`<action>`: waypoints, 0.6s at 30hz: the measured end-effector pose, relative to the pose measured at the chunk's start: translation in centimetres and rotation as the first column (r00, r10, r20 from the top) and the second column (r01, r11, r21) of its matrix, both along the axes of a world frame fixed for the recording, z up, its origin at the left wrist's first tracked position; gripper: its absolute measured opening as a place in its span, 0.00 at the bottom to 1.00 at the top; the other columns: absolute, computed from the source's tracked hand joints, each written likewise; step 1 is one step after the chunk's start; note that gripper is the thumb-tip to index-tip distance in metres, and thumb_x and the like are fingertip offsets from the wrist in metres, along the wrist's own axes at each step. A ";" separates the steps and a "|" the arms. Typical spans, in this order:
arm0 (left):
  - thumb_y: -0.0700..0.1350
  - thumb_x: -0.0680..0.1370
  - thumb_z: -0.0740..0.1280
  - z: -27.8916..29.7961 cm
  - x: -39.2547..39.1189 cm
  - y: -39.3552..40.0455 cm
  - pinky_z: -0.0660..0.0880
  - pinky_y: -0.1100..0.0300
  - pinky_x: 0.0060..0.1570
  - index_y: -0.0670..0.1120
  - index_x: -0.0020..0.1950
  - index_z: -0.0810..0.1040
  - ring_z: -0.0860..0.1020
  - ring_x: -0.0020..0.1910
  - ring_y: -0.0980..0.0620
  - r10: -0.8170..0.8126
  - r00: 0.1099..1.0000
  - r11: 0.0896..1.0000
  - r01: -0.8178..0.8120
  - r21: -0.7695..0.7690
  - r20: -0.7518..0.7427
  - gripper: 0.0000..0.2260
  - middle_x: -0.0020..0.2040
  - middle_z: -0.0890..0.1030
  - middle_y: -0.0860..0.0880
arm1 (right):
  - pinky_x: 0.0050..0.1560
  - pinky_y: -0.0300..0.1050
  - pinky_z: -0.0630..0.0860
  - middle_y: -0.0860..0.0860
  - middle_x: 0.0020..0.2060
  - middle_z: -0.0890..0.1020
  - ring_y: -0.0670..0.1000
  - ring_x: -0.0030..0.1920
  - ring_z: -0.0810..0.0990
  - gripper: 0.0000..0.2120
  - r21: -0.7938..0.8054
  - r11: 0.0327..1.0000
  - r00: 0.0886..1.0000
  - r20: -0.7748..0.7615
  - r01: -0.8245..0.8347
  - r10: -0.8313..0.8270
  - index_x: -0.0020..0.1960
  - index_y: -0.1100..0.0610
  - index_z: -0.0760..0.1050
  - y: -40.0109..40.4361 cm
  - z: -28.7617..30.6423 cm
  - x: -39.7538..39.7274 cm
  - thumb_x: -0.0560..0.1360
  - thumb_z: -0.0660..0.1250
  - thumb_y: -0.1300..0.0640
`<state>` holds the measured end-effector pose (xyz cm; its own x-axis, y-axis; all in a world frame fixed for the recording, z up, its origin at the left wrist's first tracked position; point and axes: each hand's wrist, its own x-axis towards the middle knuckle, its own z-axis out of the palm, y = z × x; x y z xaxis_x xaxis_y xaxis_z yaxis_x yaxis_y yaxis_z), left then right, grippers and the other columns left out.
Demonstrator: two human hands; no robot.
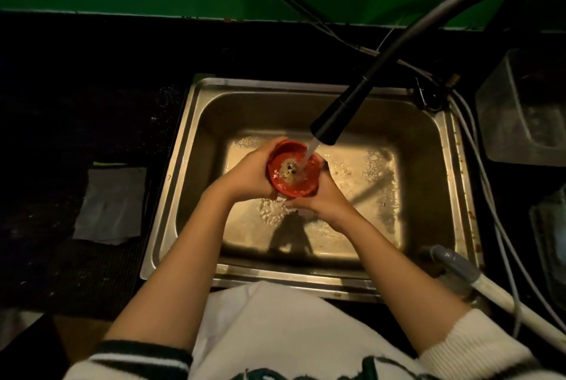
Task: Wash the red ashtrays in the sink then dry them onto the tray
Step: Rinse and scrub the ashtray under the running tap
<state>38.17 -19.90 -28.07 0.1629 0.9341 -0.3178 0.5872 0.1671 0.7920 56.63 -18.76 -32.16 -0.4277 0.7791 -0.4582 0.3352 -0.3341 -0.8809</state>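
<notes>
A round red ashtray (pixel 291 179) is held over the middle of the steel sink (pixel 196 122). My left hand (pixel 251 171) cups its left side. My right hand (pixel 321 202) grips it from below and to the right. Water streams from the black faucet head (pixel 337 116) into the ashtray's bowl, where wet ash and debris lie. The sink floor below is wet and splashed. No tray shows clearly in this dark view.
A grey cloth (pixel 110 205) lies on the dark counter left of the sink. A clear plastic container (pixel 523 110) stands at the right, with cables and a grey-white hose (pixel 471 275) along the sink's right edge. Behind is a green wall.
</notes>
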 end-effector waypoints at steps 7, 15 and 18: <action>0.34 0.65 0.80 0.2 -0.9 0.5 0.74 0.65 0.55 0.45 0.72 0.64 0.75 0.57 0.54 -0.128 0.992 0.893 0.109 -0.436 -0.015 0.40 0.61 0.75 0.50 | 0.65 0.54 0.73 0.54 0.61 0.76 0.55 0.63 0.76 0.42 -0.382 0.923 0.970 -0.238 -0.054 -0.041 0.66 0.54 0.67 -1.1 0.0 1.6 0.56 0.79 0.67; 0.31 0.64 0.78 -2.8 2.0 -0.5 0.75 0.70 0.50 0.53 0.73 0.59 0.74 0.59 0.56 0.046 0.978 0.917 0.039 -0.397 0.203 0.46 0.61 0.73 0.53 | 0.62 0.53 0.75 0.41 0.59 0.74 0.50 0.61 0.76 0.53 -0.029 0.998 0.992 0.112 -0.058 0.061 0.68 0.43 0.62 0.4 0.6 4.1 0.49 0.84 0.50; 0.31 0.64 0.79 -3.3 3.6 -0.8 0.77 0.67 0.48 0.54 0.73 0.58 0.74 0.60 0.56 0.121 0.953 0.969 -0.051 -0.243 0.279 0.47 0.63 0.72 0.53 | 0.65 0.52 0.73 0.46 0.64 0.71 0.50 0.64 0.73 0.56 0.124 0.990 0.986 0.165 -0.060 0.039 0.74 0.47 0.57 0.9 0.6 4.2 0.54 0.84 0.57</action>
<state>41.80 -20.67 -31.35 0.2021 0.8552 -0.4773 0.3139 0.4050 0.8587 60.79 -17.86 -31.57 -0.3961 0.8156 -0.4219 0.4898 -0.2010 -0.8484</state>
